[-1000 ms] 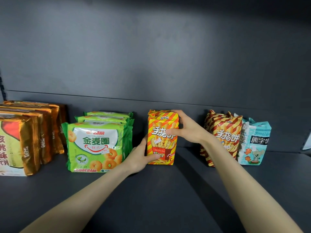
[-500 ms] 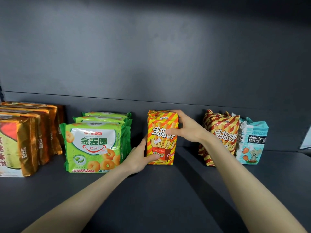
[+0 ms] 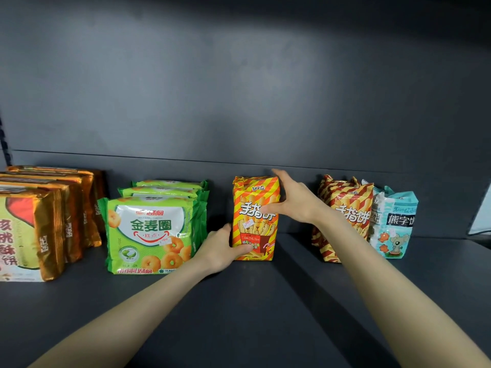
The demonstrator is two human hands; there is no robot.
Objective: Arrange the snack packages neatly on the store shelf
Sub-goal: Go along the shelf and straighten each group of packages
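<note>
Little is shifting from half a second ago: both hands are staying on the orange striped pack, which is keeping its upright spot mid-shelf.

A dark grey shelf is stretching across the view, with a matching back panel rising behind it. At far left, a row of gold packs is standing one behind another, fronts facing forward and partly cut off by the picture's edge. Just to their right, three green packs printed with ring biscuits are lining up front to back, the nearest one leaning slightly.

The orange striped pack is standing alone between the green packs and the right-hand group, with a clear gap on either side and its front facing out. To its right, a red striped pack is standing partly hidden behind the person's right forearm, and a pale blue pack is pressing against its right side.

The right hand is gripping the orange pack's upper right part, with fingers reaching over the top edge and the thumb pressing on the front. The left hand is gripping the lower left corner, its thumb lying across the front near the base.
</note>
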